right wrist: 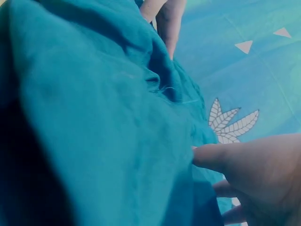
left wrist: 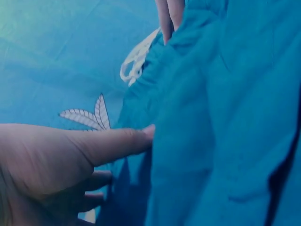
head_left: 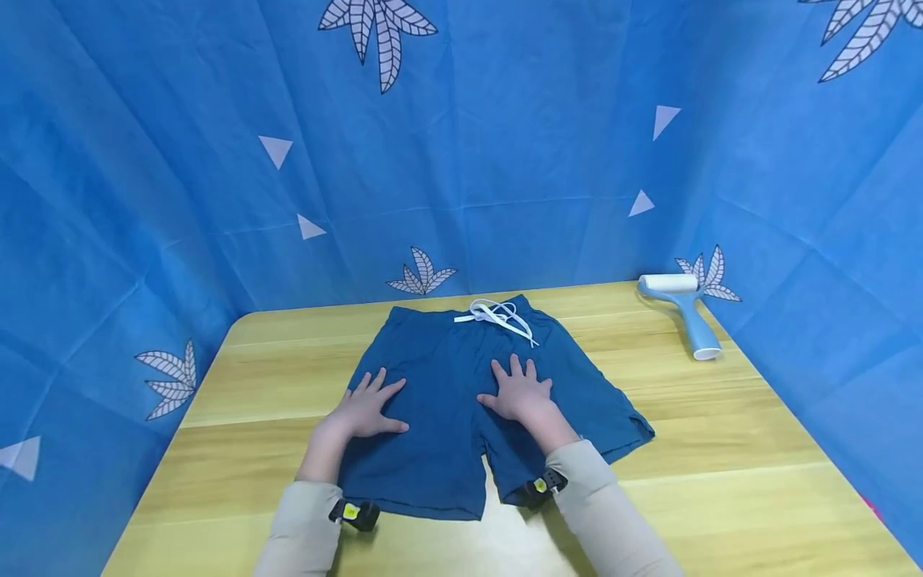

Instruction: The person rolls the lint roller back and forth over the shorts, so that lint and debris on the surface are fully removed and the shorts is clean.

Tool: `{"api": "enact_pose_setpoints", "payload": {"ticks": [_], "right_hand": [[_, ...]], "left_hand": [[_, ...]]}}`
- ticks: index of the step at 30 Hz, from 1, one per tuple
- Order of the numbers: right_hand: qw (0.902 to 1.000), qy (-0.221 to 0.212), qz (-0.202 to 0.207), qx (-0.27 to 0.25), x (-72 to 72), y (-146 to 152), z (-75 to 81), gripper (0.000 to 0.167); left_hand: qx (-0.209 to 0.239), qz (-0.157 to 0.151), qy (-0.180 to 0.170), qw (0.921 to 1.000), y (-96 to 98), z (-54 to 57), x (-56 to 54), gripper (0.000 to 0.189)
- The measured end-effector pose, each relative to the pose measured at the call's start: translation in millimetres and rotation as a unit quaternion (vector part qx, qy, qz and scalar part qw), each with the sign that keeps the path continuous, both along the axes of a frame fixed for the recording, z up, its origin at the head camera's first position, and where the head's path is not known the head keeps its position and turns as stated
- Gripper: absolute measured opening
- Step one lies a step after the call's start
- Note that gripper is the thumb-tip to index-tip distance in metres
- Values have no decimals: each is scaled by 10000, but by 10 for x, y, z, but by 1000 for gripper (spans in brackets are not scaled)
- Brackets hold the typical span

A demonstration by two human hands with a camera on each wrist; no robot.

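A pair of dark blue shorts [head_left: 440, 449] lies spread out, waistband toward the back, with a white drawstring [head_left: 497, 315] loosely bunched at its middle. My left hand [head_left: 366, 410] rests on the left leg of the shorts, fingers spread. On the other leg lies my right hand [head_left: 521, 394], its fingers fanned out too. Up close in the left wrist view, the left thumb [left wrist: 122, 141] touches the blue fabric [left wrist: 202, 132]. The right wrist view has the right thumb [right wrist: 211, 157] against the cloth [right wrist: 117, 122], which looks rumpled there. Neither hand grips anything.
A lint roller [head_left: 692, 316] with a light blue handle lies at the back right of the wooden table [head_left: 721, 505]. Blue patterned cloth [head_left: 505, 160] hangs behind the table and along both sides. Each wrist wears a small black camera.
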State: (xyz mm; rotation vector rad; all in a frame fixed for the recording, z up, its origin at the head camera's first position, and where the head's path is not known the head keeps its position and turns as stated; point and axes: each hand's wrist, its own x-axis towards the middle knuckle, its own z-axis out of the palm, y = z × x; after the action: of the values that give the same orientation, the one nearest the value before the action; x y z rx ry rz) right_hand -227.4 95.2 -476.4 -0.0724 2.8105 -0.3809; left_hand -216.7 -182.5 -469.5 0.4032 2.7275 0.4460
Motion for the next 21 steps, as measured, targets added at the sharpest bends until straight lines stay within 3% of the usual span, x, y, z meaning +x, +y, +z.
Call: {"api": "enact_pose_setpoints", "payload": {"ticks": [5, 12, 21], "right_hand": [[9999, -32, 85, -44, 14, 39, 64, 74], [9993, 316, 204, 18, -17, 155, 193, 71], [9952, 951, 225, 77, -105, 521, 520, 70]], "left_hand": [[-184, 47, 18, 9998, 35, 101, 29, 79], [-340, 144, 210, 9991, 10, 295, 136, 75], [-327, 169, 775, 9963, -187, 631, 463, 74]]}}
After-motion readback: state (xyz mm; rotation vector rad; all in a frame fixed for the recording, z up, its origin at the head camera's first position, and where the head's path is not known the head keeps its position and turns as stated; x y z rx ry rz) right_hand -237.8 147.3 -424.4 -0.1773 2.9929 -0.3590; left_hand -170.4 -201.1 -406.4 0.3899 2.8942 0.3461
